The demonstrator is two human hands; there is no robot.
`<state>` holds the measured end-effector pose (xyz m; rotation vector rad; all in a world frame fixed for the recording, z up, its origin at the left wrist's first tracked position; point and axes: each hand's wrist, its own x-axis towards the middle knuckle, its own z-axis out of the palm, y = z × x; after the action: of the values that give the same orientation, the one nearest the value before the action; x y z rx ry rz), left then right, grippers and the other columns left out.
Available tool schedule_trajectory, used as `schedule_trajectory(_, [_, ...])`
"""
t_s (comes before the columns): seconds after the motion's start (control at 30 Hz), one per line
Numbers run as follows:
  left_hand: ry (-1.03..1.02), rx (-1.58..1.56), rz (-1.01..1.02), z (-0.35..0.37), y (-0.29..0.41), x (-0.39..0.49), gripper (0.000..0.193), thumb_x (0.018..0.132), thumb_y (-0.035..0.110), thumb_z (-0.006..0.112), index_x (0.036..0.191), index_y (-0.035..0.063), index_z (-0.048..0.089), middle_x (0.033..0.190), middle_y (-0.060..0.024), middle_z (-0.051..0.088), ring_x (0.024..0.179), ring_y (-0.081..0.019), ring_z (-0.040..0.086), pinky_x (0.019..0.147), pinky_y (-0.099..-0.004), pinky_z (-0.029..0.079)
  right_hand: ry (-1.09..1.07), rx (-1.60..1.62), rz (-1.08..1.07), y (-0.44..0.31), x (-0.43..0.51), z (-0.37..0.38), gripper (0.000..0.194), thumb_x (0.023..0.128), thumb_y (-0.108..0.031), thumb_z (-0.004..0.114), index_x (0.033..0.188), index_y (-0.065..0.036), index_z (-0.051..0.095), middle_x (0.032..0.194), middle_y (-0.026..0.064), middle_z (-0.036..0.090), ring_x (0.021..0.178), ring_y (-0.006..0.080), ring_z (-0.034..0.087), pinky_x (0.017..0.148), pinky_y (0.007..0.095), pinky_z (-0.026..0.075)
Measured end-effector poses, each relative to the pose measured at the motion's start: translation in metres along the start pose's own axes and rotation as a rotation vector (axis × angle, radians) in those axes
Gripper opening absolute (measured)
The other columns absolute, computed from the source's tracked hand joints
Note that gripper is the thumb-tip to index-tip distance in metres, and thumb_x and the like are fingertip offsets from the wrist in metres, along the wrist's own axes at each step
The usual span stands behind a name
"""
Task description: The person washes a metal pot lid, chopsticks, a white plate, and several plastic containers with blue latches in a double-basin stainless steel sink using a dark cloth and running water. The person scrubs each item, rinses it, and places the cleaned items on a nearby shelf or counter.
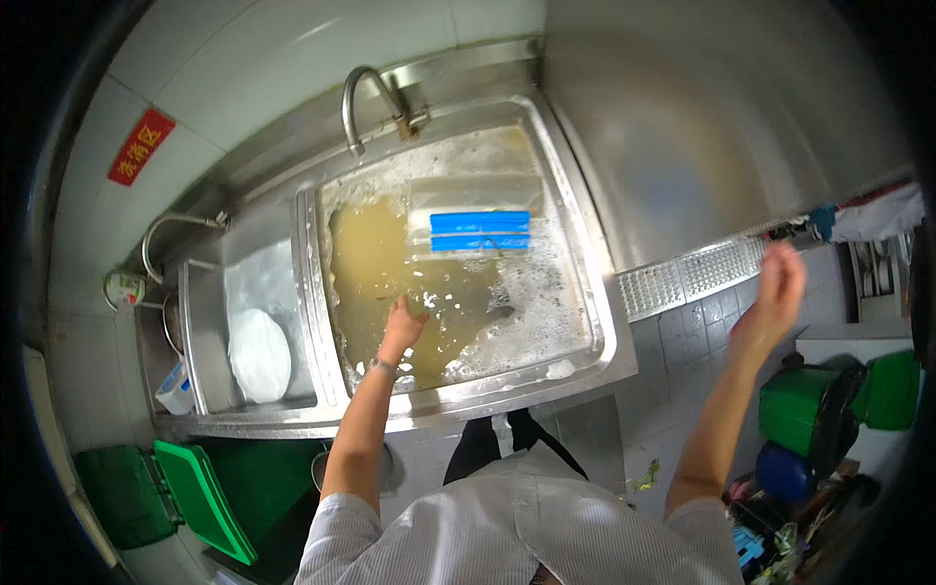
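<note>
My left hand (pixel 404 324) reaches over the large stainless steel sink basin (pixel 610 322), thumb apart from its fingers and nothing visible in its grasp. Its fingertips are at the surface of murky yellowish water (pixel 373 241) edged with foam. A thin stick-like thing shows by the fingertips. Farther back, a clear plastic piece (pixel 475 191) with two blue strips (pixel 479 222) lies in the water; its lower part is hidden. A small dark thing (pixel 502 312) shows at the foam's edge. My right hand (pixel 779 281) is raised right of the sink, blurred, with no object visible in it.
A gooseneck faucet (pixel 351 102) rises behind the basin. The left basin holds a white rounded item (pixel 259 355); another faucet (pixel 172 219) stands beyond it. Green bins (pixel 256 482) stand below left, another green bin (pixel 797 406) at right. A perforated metal strip (pixel 687 278) runs beside the sink.
</note>
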<state>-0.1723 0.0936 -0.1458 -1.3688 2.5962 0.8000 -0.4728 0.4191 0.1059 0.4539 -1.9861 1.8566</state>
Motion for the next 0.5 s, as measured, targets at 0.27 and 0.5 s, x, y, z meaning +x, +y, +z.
schedule_trajectory(0.27, [-0.182,-0.141,0.158,0.002,-0.024,0.095,0.049,0.077,0.026,0.059,0.115,-0.0021,0.047,0.129,-0.0221,0.039,0.121,-0.0351,0.035,0.101,-0.0369,0.029,-0.904,0.193,1.141,0.106,-0.184,0.141,0.034,0.086,-0.016,0.053,0.115,0.001,0.047,0.103,0.0136,0.056,0.097,0.0222,0.054,0.085,0.0306,0.043])
schedule_trajectory(0.5, [-0.323,-0.648,-0.001,-0.023,-0.055,0.093,0.056,0.082,0.018,0.056,0.131,0.0032,0.034,0.136,-0.0171,0.033,0.127,-0.0273,0.03,0.103,-0.0316,0.026,-0.378,0.657,1.561,0.167,-0.218,0.271,0.031,0.089,-0.015,0.045,0.116,0.0,0.041,0.115,0.0191,0.048,0.113,0.0314,0.044,0.094,0.0439,0.039])
